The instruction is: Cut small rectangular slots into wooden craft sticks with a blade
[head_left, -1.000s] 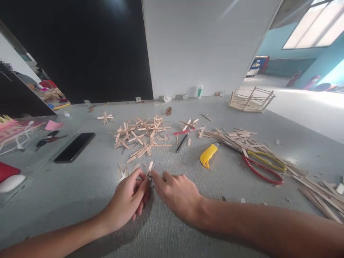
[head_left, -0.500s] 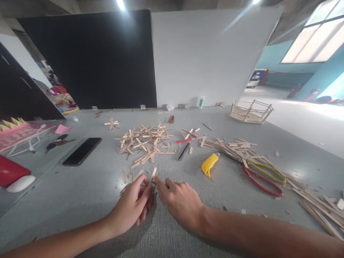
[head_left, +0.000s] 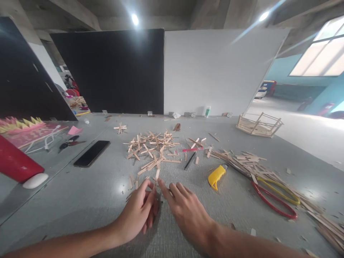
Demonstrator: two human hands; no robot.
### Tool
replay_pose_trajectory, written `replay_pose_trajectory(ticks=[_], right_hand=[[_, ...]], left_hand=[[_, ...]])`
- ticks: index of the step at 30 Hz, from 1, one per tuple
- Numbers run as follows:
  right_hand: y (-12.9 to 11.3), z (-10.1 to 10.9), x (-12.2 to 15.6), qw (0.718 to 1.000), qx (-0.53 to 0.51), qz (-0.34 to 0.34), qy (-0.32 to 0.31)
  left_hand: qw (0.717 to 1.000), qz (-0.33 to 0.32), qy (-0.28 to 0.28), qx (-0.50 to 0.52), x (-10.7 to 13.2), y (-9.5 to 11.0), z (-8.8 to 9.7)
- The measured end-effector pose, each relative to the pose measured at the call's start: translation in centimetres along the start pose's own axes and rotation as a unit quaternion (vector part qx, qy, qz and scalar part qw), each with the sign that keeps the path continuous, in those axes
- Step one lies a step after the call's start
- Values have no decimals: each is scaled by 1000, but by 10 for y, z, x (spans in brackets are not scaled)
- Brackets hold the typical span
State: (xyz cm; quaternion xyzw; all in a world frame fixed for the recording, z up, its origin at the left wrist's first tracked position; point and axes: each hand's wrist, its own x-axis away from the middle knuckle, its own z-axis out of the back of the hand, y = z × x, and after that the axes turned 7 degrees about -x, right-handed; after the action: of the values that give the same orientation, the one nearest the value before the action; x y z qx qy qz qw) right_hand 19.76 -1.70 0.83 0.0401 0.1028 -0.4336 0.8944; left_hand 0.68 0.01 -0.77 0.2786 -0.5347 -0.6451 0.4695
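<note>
My left hand [head_left: 139,211] is closed, pinching a small light wooden craft stick [head_left: 157,174] that points up and away from me. My right hand [head_left: 185,208] comes in from the right, its index finger stretched to the stick's side. The other right fingers are loosely bent and apart, and the thumb is hidden beneath. Just beyond my hands lies a pile of craft sticks [head_left: 147,150], several joined into star-like crosses. Short cut pieces [head_left: 130,182] lie beside my left hand.
To the right are a yellow utility knife [head_left: 216,176], red-and-yellow-handled scissors [head_left: 274,208] and heaped wood strips [head_left: 249,161]. A black pen [head_left: 190,161] lies mid-table. A phone [head_left: 92,153] and a red cylindrical object [head_left: 18,161] sit left. A wooden frame [head_left: 259,125] stands back right.
The camera view has tilted up and shifted left, so the scene sits lower and further right. My left hand keeps its grip on the stick; my right fingers look slightly more spread.
</note>
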Motion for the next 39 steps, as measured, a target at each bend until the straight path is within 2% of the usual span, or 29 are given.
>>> replay_pose_trajectory(ticks=[7, 12, 21, 28, 32, 39], right_hand=[[4, 17, 4, 1000, 2, 26, -15], [13, 13, 14, 998, -17, 30, -51], [29, -13, 39, 988, -138, 26, 65], [31, -14, 42, 975, -207, 43, 67], [32, -16, 44, 975, -194, 61, 89], [31, -15, 44, 978, -177, 62, 92]], left_hand=[[1000, -17, 11, 4, 0, -3, 0], [1000, -10, 4, -1, 0, -4, -2], [1000, 7, -9, -3, 1, 0, -2], [1000, 18, -7, -11, 2, -4, 0], [1000, 13, -11, -6, 3, -2, 1], [1000, 16, -21, -8, 4, 0, 2]])
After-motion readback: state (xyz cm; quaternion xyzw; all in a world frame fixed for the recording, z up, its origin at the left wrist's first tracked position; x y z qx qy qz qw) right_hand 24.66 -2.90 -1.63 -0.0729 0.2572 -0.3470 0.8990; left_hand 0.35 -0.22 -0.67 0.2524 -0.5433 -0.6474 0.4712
